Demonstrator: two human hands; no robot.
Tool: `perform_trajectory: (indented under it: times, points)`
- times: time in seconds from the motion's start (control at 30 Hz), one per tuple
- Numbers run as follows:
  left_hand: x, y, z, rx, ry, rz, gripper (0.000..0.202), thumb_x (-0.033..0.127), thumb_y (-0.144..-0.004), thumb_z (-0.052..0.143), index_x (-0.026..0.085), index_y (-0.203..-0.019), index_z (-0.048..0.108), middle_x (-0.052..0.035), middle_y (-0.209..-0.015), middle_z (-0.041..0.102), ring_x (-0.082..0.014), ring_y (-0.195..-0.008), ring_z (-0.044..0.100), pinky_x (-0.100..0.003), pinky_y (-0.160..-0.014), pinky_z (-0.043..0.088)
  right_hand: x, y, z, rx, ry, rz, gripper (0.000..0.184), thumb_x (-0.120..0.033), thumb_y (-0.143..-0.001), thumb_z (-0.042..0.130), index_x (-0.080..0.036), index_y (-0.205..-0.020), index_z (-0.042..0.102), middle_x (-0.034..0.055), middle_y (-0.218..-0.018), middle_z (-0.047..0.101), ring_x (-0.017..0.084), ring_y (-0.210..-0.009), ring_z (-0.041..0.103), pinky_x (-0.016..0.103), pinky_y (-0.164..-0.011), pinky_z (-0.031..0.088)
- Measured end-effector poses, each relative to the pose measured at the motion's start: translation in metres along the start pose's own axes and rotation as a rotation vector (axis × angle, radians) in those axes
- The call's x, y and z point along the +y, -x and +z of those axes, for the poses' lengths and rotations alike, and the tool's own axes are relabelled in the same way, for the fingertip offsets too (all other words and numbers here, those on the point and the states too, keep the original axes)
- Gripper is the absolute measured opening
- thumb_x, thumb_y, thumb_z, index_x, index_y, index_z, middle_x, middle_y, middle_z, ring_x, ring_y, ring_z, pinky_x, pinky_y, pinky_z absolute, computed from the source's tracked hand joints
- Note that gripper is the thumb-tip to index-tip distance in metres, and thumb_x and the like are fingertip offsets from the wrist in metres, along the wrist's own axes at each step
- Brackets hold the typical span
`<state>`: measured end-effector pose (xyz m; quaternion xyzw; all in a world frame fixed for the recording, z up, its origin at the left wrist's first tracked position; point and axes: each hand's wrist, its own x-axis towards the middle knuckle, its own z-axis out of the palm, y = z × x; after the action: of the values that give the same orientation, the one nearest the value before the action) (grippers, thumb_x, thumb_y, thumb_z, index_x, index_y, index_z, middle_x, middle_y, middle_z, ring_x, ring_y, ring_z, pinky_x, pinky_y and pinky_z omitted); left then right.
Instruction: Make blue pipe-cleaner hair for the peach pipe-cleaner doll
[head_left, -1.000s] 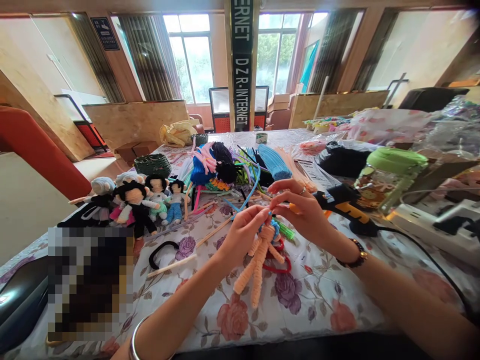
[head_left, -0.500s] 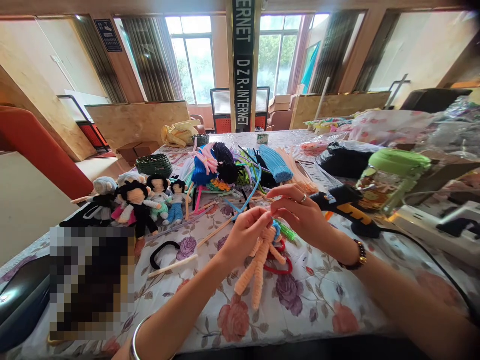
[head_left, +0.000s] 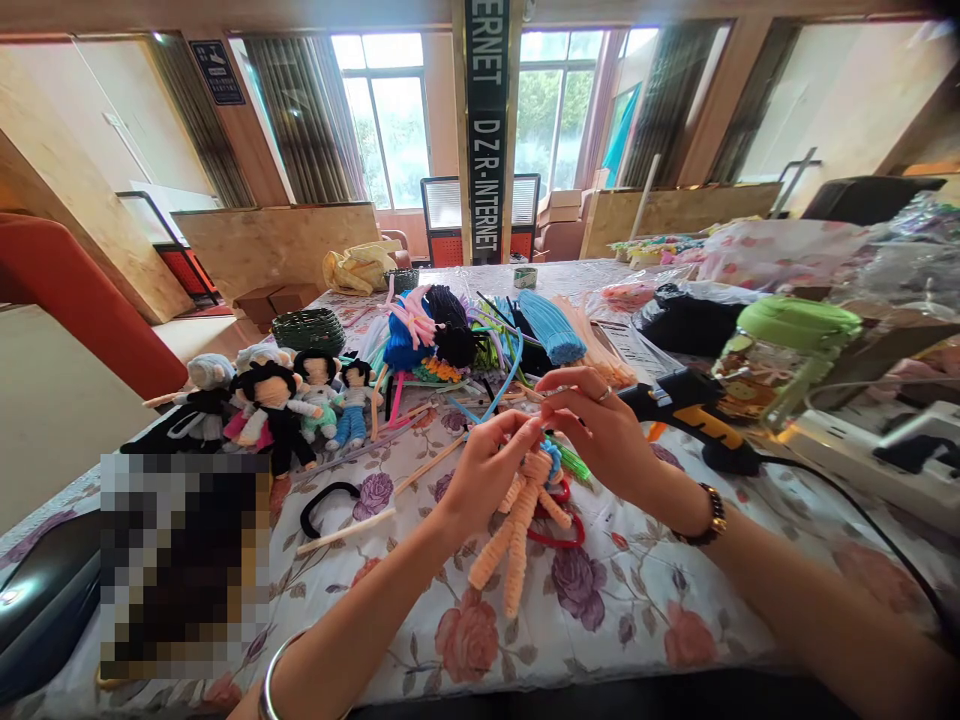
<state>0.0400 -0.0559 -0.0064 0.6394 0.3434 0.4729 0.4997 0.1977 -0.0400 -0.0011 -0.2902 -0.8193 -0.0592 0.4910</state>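
Note:
A peach pipe-cleaner doll (head_left: 516,530) with blue at its head hangs over the floral tablecloth (head_left: 600,610). My left hand (head_left: 487,470) pinches the doll near its head from the left, fingers closed. My right hand (head_left: 607,430), with a ring, has its fingertips pinched at the doll's head from the right. A light blue pipe cleaner (head_left: 504,385) runs up from between the hands toward the pile behind. A red loop (head_left: 559,535) lies under the doll.
Finished dolls (head_left: 277,400) lie at the left. A heap of coloured pipe cleaners (head_left: 457,335) and a green basket (head_left: 306,328) sit behind. A black-and-yellow glue gun (head_left: 694,415), a green-lidded jar (head_left: 780,355) and a power strip (head_left: 862,450) are at the right.
Both hands and the doll have stayed almost in place. The right hand's fingers have closed slightly lower onto the doll's head.

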Motion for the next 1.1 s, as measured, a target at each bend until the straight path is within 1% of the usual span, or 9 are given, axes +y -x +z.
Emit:
perform_trajectory:
  times: [0.07,0.13,0.27,0.5,0.63,0.77,0.93,1.1]
  points:
    - [0.0016,-0.0004,-0.0003,-0.012,0.057,-0.019,0.027,0.035,-0.085,0.048,0.015,-0.067,0.051,0.0019,-0.067,0.046,-0.0095,-0.064,0.039,-0.023,-0.064,0.033,-0.0013,-0.0019,-0.0017,0.019,-0.081,0.078,0.014,-0.011,-0.087,0.05,-0.021,-0.079,0.055,0.0052,-0.1,0.058,0.016,-0.091,0.059,0.031,-0.077,0.05]
    - [0.002,-0.001,-0.0009,-0.013,0.091,-0.025,0.027,0.033,-0.086,0.047,0.015,-0.066,0.051,0.0017,-0.068,0.046,-0.0095,-0.066,0.039,-0.022,-0.067,0.032,-0.0021,-0.0034,-0.0029,0.031,-0.14,0.142,0.015,-0.011,-0.087,0.051,-0.021,-0.075,0.055,0.0048,-0.098,0.057,0.016,-0.092,0.058,0.031,-0.077,0.05]
    - [0.0034,-0.0005,-0.0012,-0.027,0.133,-0.045,0.026,0.032,-0.087,0.047,0.015,-0.068,0.053,0.001,-0.07,0.048,-0.0097,-0.069,0.04,-0.022,-0.068,0.033,-0.002,-0.0039,-0.003,0.02,-0.194,0.204,0.016,-0.012,-0.087,0.051,-0.021,-0.073,0.055,0.0042,-0.098,0.057,0.016,-0.092,0.057,0.032,-0.078,0.048]
    - [0.0069,0.002,0.0009,-0.061,0.192,-0.061,0.026,0.033,-0.085,0.05,0.014,-0.068,0.054,0.0007,-0.07,0.047,-0.0097,-0.068,0.039,-0.022,-0.067,0.032,-0.0014,-0.0016,-0.0007,0.001,-0.234,0.165,0.014,-0.015,-0.088,0.052,-0.022,-0.076,0.056,0.0041,-0.099,0.056,0.015,-0.097,0.056,0.031,-0.081,0.047]
    - [0.0055,0.0013,0.0013,-0.056,0.232,-0.077,0.023,0.032,-0.084,0.053,0.014,-0.069,0.054,0.0009,-0.069,0.048,-0.0093,-0.068,0.039,-0.021,-0.067,0.033,-0.0018,-0.0018,-0.0003,0.002,-0.219,0.166,0.015,-0.013,-0.087,0.052,-0.021,-0.076,0.055,0.0039,-0.098,0.055,0.015,-0.095,0.056,0.031,-0.082,0.047]
    - [0.0058,0.0014,0.002,-0.05,0.267,-0.087,0.02,0.032,-0.082,0.054,0.014,-0.072,0.057,0.0007,-0.071,0.051,-0.0092,-0.07,0.042,-0.021,-0.069,0.034,-0.0016,-0.0019,-0.0002,0.012,-0.21,0.166,0.015,-0.013,-0.087,0.052,-0.021,-0.075,0.056,0.004,-0.098,0.056,0.016,-0.094,0.056,0.032,-0.082,0.047]
    - [0.0081,0.0024,0.003,-0.033,0.253,-0.085,0.02,0.032,-0.08,0.057,0.014,-0.072,0.058,0.0009,-0.07,0.052,-0.0089,-0.068,0.042,-0.021,-0.068,0.035,-0.0024,-0.0016,-0.0007,0.012,-0.17,0.173,0.014,-0.015,-0.087,0.051,-0.022,-0.075,0.056,0.0043,-0.099,0.057,0.017,-0.094,0.057,0.033,-0.082,0.048]
    - [0.0056,0.0009,0.0017,-0.039,0.198,-0.068,0.024,0.038,-0.077,0.061,0.015,-0.077,0.061,0.0004,-0.072,0.054,-0.0101,-0.067,0.045,-0.022,-0.066,0.036,-0.0044,-0.0017,-0.0016,-0.004,-0.122,0.148,0.016,-0.013,-0.087,0.048,-0.022,-0.077,0.056,0.0056,-0.1,0.058,0.018,-0.093,0.058,0.033,-0.078,0.049]
